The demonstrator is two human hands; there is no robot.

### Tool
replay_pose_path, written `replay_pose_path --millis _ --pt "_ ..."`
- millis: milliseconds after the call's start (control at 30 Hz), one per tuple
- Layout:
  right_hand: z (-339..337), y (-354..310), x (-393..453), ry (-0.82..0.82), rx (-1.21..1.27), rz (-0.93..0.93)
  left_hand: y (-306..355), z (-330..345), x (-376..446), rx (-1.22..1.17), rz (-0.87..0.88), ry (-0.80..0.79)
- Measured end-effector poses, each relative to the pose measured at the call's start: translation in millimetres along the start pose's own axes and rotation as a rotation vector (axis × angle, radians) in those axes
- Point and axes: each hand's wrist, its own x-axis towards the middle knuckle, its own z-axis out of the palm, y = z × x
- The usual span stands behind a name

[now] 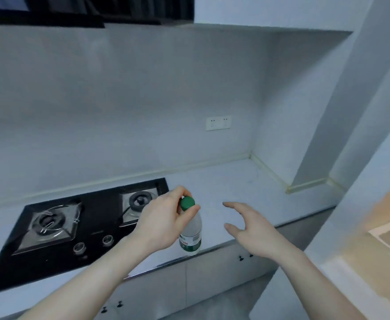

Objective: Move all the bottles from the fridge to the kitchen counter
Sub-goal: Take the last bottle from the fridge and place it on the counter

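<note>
Clear plastic forms the bottle at lower centre of the frame, its contents too pale to tell. It stands nearly upright on the white counter near the front edge, its green cap topmost. Its green and red label is too blurred to read. The left hand pinches the cap. The right hand hovers just right, fingers loose, holding nothing. A black stove lies at lower left.

Hob set in bench, left side. Bottle stands at bench front edge, right of hob. Socket on wall behind.
</note>
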Motion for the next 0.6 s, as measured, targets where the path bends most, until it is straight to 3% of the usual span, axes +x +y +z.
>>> replay_pose_path --millis 600 --pt "240 -301 79 -0.467 -0.104 -0.586 -243 -193 -239 0.247 -0.609 0.324"
